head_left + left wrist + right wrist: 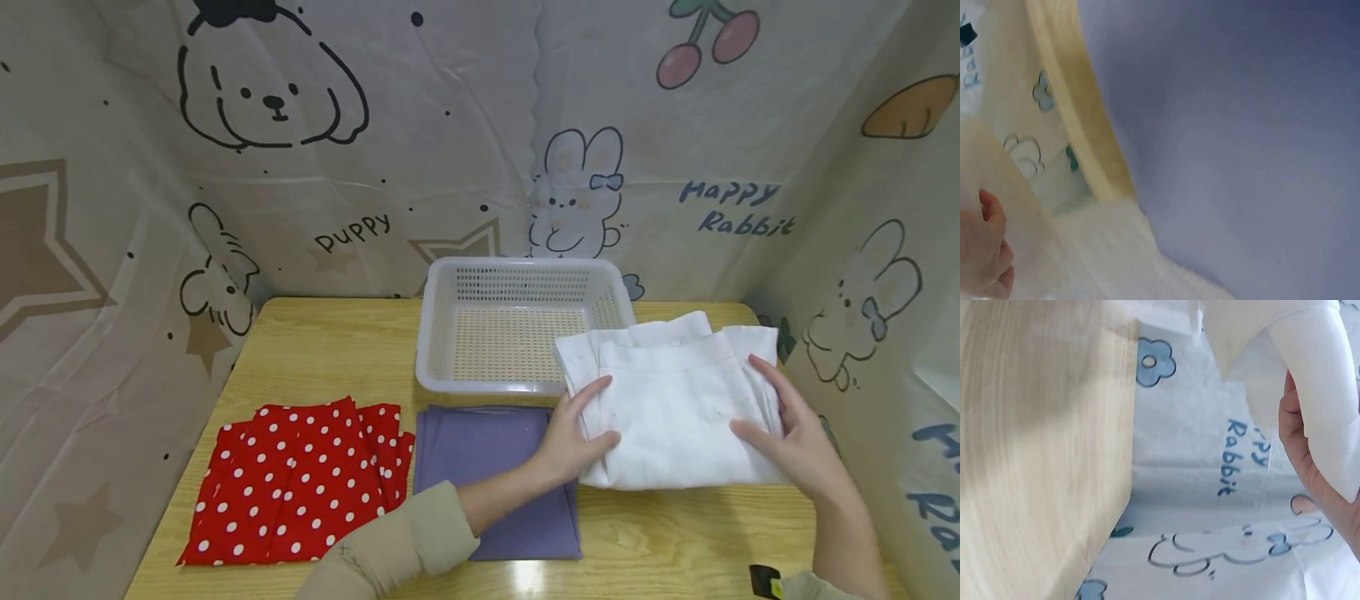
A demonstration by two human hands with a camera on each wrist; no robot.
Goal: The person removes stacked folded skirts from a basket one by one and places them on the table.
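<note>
A folded white cloth (675,408) is held up at the right of the table in the head view, in front of the basket's right corner. My left hand (573,437) grips its left edge with the thumb on the near face. On the opposite edge, my right hand (798,433) pinches the layers, thumb also in front. The right wrist view shows the right hand (1300,444) around the hanging white fabric (1319,369). In the left wrist view the left hand (985,250) appears at the lower left, beside a large purple cloth (1229,144).
A white plastic basket (491,387) stands at the table's back middle. In front of it lies a folded purple cloth (480,450), partly under my left forearm. A red polka-dot cloth (292,483) lies at the left. Printed fabric walls (450,125) surround the wooden table (322,350).
</note>
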